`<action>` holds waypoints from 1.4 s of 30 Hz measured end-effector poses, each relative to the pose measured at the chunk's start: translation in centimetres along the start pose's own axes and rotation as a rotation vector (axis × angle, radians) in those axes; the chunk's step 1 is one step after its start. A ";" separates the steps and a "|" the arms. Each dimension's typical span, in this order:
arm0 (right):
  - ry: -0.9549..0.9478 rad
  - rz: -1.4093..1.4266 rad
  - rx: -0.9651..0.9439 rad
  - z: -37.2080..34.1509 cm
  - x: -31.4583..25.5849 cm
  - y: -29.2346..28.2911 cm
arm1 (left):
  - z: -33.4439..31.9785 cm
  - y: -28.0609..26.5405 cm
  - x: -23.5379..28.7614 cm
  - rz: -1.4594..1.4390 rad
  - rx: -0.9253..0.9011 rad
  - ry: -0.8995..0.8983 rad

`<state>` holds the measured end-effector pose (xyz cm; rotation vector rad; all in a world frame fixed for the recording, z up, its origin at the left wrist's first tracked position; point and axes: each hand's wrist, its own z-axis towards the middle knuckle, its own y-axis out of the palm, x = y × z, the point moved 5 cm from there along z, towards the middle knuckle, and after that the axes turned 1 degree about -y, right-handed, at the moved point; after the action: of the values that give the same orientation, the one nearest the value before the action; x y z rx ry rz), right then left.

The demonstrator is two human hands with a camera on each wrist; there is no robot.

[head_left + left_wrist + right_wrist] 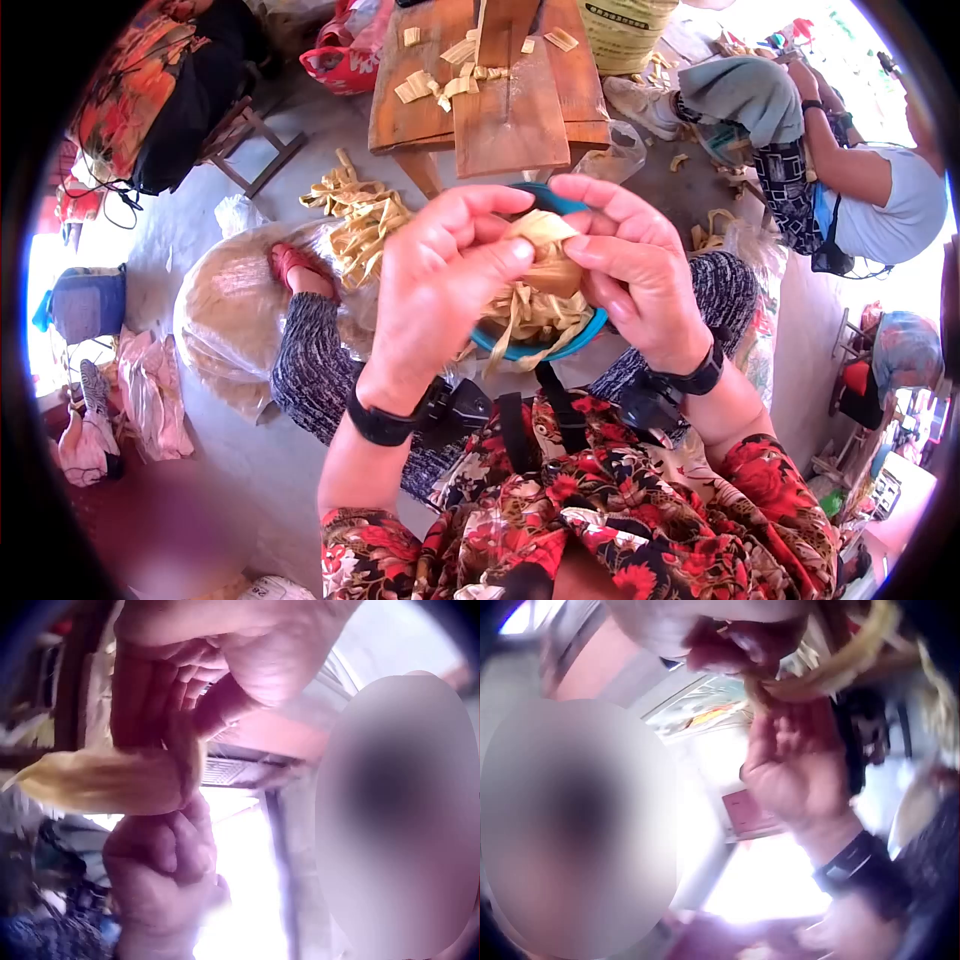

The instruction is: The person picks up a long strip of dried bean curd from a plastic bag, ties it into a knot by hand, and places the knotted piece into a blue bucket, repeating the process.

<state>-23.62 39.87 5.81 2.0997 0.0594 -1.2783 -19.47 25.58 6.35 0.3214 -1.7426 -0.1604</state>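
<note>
Both hands meet over a teal basin [560,352] in the head view. My left hand [430,275] and right hand [645,280] pinch a pale yellow, folded fibrous strip [545,230] between thumbs and fingers. Seen from the left wrist, the strip [105,782] is long and ridged, tapering to a point, with its other end between the hands. The right wrist view shows the strip [832,682] stretching sideways from the fingertips. Below the hands, a heap of similar loose strips [535,315] fills the basin, some hanging over its rim.
A wooden bench [425,115] ahead carries short cut pieces [415,87]. More strips [355,215] lie in a pile to the left, near a plastic-wrapped round bundle [225,310]. Another person [860,180] sits at right. A yellow sack [625,35] stands behind the bench.
</note>
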 end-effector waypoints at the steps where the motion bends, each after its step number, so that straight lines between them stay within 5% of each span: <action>1: 0.037 0.085 -0.060 -0.1 0.1 0.3 | 0.2 -0.2 -0.4 -0.151 -0.034 -0.070; 4: 0.063 0.228 -0.198 -0.4 0.1 1.3 | 0.2 0.0 -2.0 -0.477 -0.148 -0.268; 7: -0.064 -0.015 -0.126 0.1 0.0 0.5 | -0.6 0.2 -3.3 -0.551 -0.202 -0.427; 8: -0.161 -0.153 -0.090 0.1 -0.4 0.4 | -0.9 1.1 -2.6 -0.558 -0.359 -0.473; 11: -0.464 -0.587 0.038 -0.5 -1.4 0.4 | -0.5 1.3 -2.2 -0.531 -0.311 -0.381; 13: -0.232 -0.514 0.091 -1.0 -2.4 -0.2 | -0.4 1.0 -2.0 -0.314 -0.248 -0.376; 15: -0.146 -0.598 -0.124 -1.1 -2.3 0.2 | -0.5 0.7 -1.8 -0.139 -0.243 -0.360; 17: -0.142 -0.774 -0.150 -0.9 -1.4 1.0 | -0.6 1.1 -1.2 -0.058 -0.231 -0.350; 21: 0.074 -0.417 -0.025 -3.1 -3.2 -0.8 | -1.2 -2.6 -0.3 -0.073 -0.167 -0.107; 23: 0.119 -0.575 -0.174 -2.3 -2.1 -0.9 | -1.1 -3.5 -0.4 0.135 -0.022 -0.112; 25: -0.210 -0.594 -0.191 -1.0 -2.2 -0.8 | -1.0 -3.2 0.0 0.161 0.007 -0.040; 27: -0.120 -0.580 -0.120 -0.3 -2.4 -1.2 | -1.1 -2.7 0.5 0.225 0.006 0.025; 32: 0.508 -0.378 -0.433 0.0 -1.6 1.3 | -0.7 -0.7 2.7 0.544 -0.073 0.373; 34: 0.498 -0.478 -0.545 0.3 -0.9 0.8 | -1.0 -0.6 4.1 0.753 -0.095 0.546; 39: 0.420 -0.634 -0.411 2.5 -1.7 -0.9 | 1.6 -3.5 3.0 0.728 0.062 0.291; 42: -0.015 -0.884 -0.166 6.2 -3.3 -1.7 | 5.3 -4.0 2.8 0.734 0.122 0.153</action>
<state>-30.75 38.66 5.77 1.9591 1.1483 -1.6834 -24.59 20.56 6.80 -0.2254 -1.6169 0.4905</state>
